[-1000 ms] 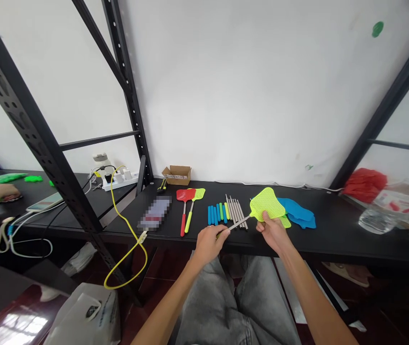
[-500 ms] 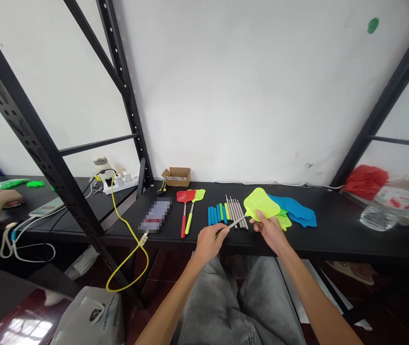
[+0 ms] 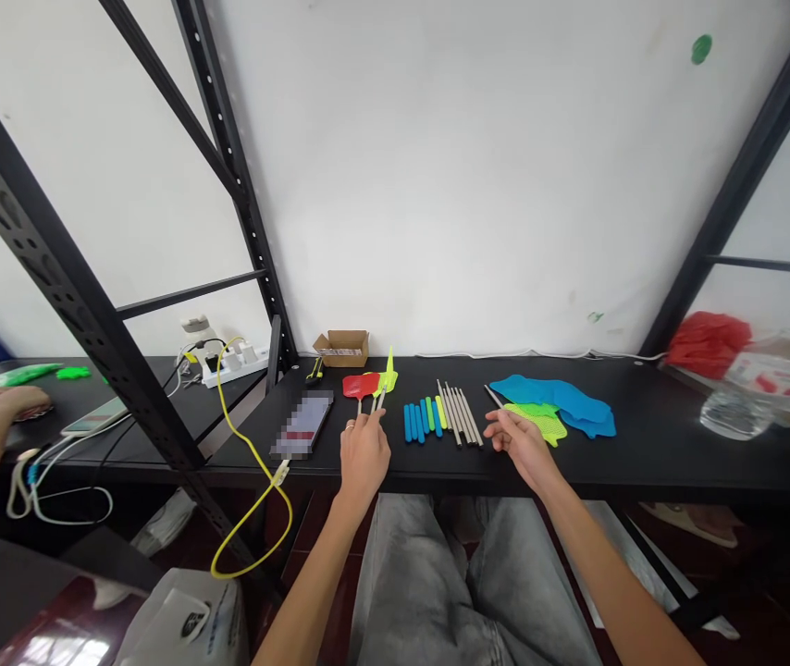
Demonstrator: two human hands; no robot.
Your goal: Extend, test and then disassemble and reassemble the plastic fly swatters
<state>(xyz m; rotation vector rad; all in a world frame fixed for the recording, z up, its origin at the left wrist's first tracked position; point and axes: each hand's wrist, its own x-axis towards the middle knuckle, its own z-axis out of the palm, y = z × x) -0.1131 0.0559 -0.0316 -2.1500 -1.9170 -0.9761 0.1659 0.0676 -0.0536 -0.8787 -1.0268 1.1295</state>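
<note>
My left hand is closed around the thin metal shaft of a yellow-green fly swatter, its head turned edge-on to me. Right beside it lie a red fly swatter and another yellow-green one, both partly hidden by the hand. My right hand has its fingers curled in around a grey metal rod; the rod's far end pokes out beyond them, the rest is covered. Close by are a yellow-green mesh swatter head and blue swatter heads.
Between my hands lie a row of metal rods and several blue and green handle sleeves. A phone on a yellow cable, a small cardboard box and a water bottle are around. A co-worker's hand rests at far left.
My left hand has carried the yellow-green swatter left to the other swatters. My right hand has let go of that swatter's head, uncovering the blue heads and a metal rod.
</note>
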